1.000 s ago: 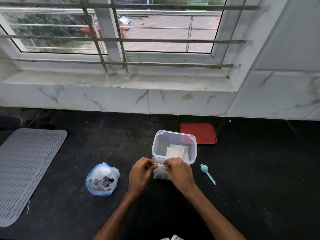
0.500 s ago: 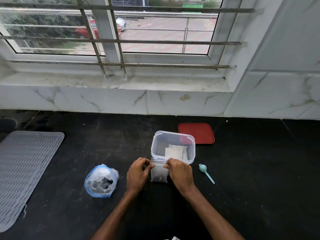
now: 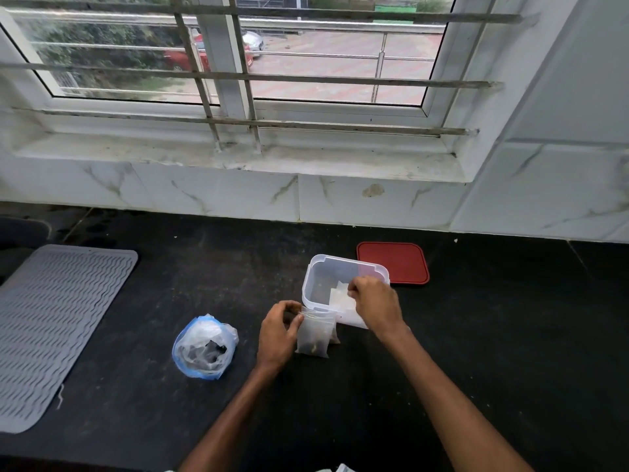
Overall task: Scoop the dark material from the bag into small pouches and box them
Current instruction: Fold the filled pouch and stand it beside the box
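Note:
A small translucent pouch (image 3: 315, 335) with a little dark material at its bottom hangs just above the black counter; my left hand (image 3: 277, 332) pinches its top left corner. My right hand (image 3: 374, 304) reaches over the front right rim of the clear plastic box (image 3: 320, 270), its fingers curled at a white pouch (image 3: 340, 296) lying inside; whether it grips that pouch is unclear. The blue-rimmed plastic bag (image 3: 204, 347) holding dark material sits open to the left of my left hand.
A red lid (image 3: 393, 262) lies flat behind the box on the right. A grey ribbed mat (image 3: 51, 328) covers the counter's left side. White marble wall and a barred window rise behind. The teal scoop is hidden behind my right arm.
My right hand let go of the pouch's top and moved up and right into the box. My left hand alone now holds the pouch.

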